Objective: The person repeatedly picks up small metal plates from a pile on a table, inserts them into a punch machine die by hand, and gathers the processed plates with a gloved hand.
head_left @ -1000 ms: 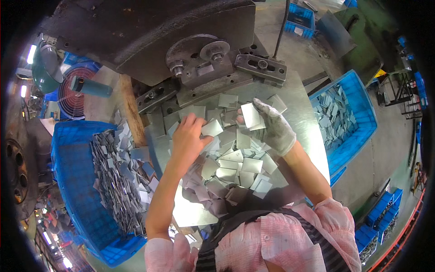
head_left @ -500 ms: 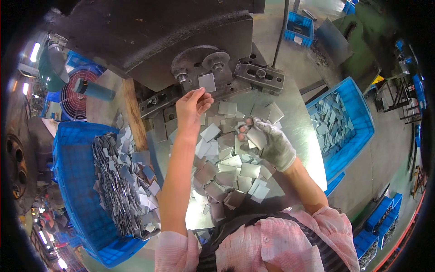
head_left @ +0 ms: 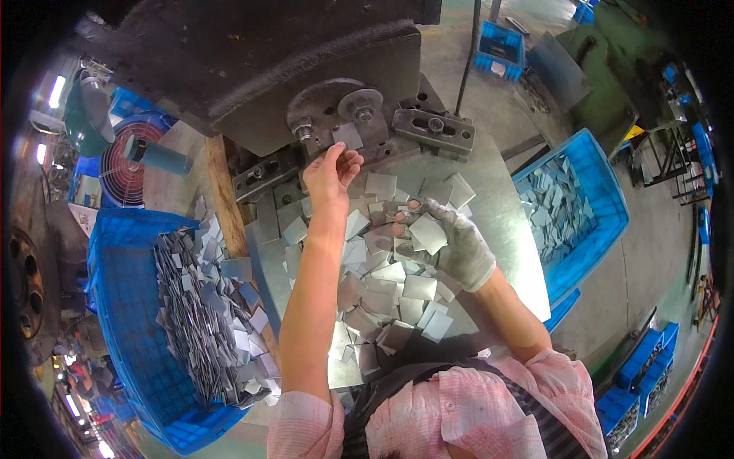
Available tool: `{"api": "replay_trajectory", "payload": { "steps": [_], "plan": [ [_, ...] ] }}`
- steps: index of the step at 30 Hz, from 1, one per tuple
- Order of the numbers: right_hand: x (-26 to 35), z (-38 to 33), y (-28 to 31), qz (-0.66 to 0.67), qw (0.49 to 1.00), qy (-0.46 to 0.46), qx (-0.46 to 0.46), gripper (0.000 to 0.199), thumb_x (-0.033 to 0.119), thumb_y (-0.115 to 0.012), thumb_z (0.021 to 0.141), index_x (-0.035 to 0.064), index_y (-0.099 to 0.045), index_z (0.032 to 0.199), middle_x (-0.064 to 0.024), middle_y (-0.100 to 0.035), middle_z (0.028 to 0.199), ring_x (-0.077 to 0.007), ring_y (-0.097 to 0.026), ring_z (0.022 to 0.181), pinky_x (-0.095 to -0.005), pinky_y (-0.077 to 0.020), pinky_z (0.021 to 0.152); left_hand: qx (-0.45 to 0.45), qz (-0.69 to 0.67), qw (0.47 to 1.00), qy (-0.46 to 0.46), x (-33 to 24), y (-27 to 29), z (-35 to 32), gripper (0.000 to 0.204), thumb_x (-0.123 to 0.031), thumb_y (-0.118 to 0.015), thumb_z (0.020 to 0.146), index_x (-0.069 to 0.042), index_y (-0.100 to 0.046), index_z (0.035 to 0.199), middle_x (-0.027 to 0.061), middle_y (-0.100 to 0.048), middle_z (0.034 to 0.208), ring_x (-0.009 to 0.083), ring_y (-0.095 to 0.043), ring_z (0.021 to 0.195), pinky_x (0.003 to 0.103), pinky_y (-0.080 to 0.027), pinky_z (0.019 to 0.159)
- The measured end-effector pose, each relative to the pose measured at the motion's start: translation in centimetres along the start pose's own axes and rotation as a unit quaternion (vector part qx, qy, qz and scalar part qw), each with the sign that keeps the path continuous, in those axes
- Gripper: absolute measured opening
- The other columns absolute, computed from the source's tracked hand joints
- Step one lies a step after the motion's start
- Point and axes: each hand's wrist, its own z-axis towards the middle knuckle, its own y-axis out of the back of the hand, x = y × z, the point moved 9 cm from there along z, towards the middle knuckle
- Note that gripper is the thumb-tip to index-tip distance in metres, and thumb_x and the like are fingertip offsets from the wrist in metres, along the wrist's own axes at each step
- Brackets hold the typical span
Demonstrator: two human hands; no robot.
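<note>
My left hand (head_left: 332,177) is bare and reaches forward to the press. Its thumb and forefinger are closed at the near edge of a small square metal plate (head_left: 349,135), which lies at the press tooling (head_left: 375,138) below a round bolted flange. My right hand (head_left: 465,249) wears a pale glove with bare fingertips showing. It holds another square metal plate (head_left: 429,234) above the loose pile; whether more plates are stacked under it I cannot tell. Many similar flat plates (head_left: 378,300) lie scattered on the metal table (head_left: 511,229) beneath both hands.
A large blue crate (head_left: 126,306) heaped with plates stands at the left, beside a wooden board (head_left: 226,195). Another blue crate (head_left: 569,281) of plates is at the right. The dark press body (head_left: 252,69) overhangs the far side. A clamp block (head_left: 434,131) flanks the tooling.
The plate at my left fingertips sits slightly farther into the tooling. In my right hand the held plate has turned and shows more of its face. The view has shifted slightly.
</note>
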Motion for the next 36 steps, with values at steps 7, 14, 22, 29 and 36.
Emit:
{"api": "replay_trajectory", "payload": {
  "steps": [7, 14, 22, 29, 36],
  "plan": [
    [1.2, 0.3, -0.4, -0.253, 0.959, 0.115, 0.045, 0.032, 0.028, -0.049, 0.089, 0.0047, -0.050, 0.110, -0.0114, -0.055, 0.111, -0.0240, -0.055, 0.101, -0.0421, -0.0468, 0.086, -0.010, 0.003, 1.000, -0.013, -0.5, 0.7, -0.2, 0.010, -0.007, -0.062, 0.077, 0.001, -0.056, 0.077, 0.0119, -0.061, 0.068, 0.0183, -0.061, 0.056, 0.021, -0.050, 0.049],
    [0.9, 6.6, -1.5, 0.014, 1.000, 0.015, 0.020, 0.028, 0.030, -0.049, 0.089, 0.0057, -0.050, 0.104, -0.0127, -0.056, 0.106, -0.0262, -0.057, 0.094, -0.0442, -0.0481, 0.083, 0.112, 0.386, 0.914, -0.045, -1.6, 0.3, -5.2, 0.017, -0.018, -0.061, 0.080, -0.002, -0.057, 0.076, 0.0067, -0.061, 0.066, 0.0146, -0.055, 0.047, 0.027, -0.043, 0.043],
    [1.1, 5.3, 1.1, 0.029, 0.999, 0.011, -0.007, 0.021, 0.024, -0.048, 0.089, 0.0062, -0.053, 0.099, -0.0133, -0.059, 0.100, -0.0258, -0.059, 0.092, -0.0434, -0.0486, 0.079, 0.207, 0.702, 0.529, -0.429, -3.2, -0.9, -11.4, 0.018, -0.021, -0.065, 0.073, -0.006, -0.056, 0.076, 0.0063, -0.047, 0.059, 0.0237, -0.053, 0.047, 0.032, -0.044, 0.046],
    [1.0, 2.1, 1.2, 0.028, 0.999, 0.018, -0.034, 0.021, 0.024, -0.046, 0.090, 0.0048, -0.054, 0.097, -0.0139, -0.060, 0.099, -0.0237, -0.061, 0.088, -0.0348, -0.0515, 0.072, 0.091, 0.340, 0.935, -0.046, -4.0, -0.2, -3.8, 0.013, -0.014, -0.057, 0.083, -0.002, -0.057, 0.079, 0.0092, -0.062, 0.071, 0.0162, -0.061, 0.056, 0.025, -0.046, 0.044],
    [-1.0, 1.2, -0.2, 0.041, 0.999, -0.019, 0.004, 0.018, 0.020, -0.048, 0.089, 0.0039, -0.055, 0.095, -0.0141, -0.060, 0.095, -0.0267, -0.061, 0.085, -0.0366, -0.0517, 0.072, 0.039, 0.032, 0.998, 0.026, -0.7, -0.2, -0.1, 0.013, -0.006, -0.059, 0.080, 0.007, -0.056, 0.083, 0.0169, -0.063, 0.078, 0.0217, -0.065, 0.067, 0.021, -0.055, 0.054]
  ]
}}
